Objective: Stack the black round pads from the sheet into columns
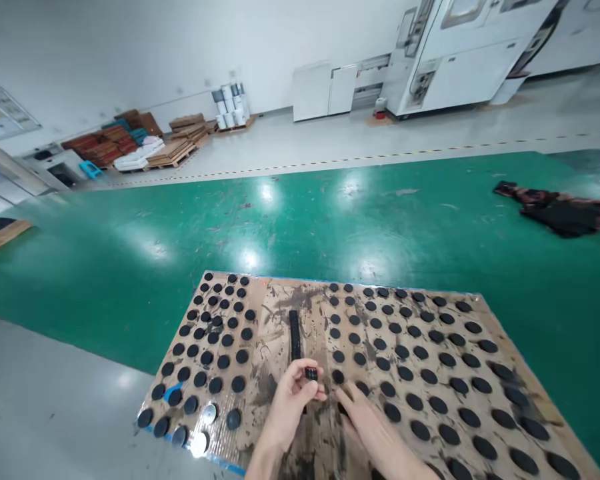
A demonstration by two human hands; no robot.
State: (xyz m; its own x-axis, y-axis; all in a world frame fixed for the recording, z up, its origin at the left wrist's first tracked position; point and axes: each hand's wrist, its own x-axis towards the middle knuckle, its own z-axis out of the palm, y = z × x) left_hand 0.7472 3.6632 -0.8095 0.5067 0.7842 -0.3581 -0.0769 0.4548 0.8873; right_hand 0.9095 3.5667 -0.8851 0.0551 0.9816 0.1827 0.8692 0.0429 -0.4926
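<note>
A stained brown board lies in front of me, covered with several rows of small black round discs. My left hand pinches one small black round piece between its fingertips, just above the board's middle strip. A black bar lies along that strip, right behind the held piece. My right hand rests flat on the board beside the left one, fingers stretched toward a disc near the held piece.
Some silvery uncoated discs sit at the board's near left corner. Green floor surrounds the board. A dark cloth lies on the floor at the right. Pallets with cardboard and white machines stand far behind.
</note>
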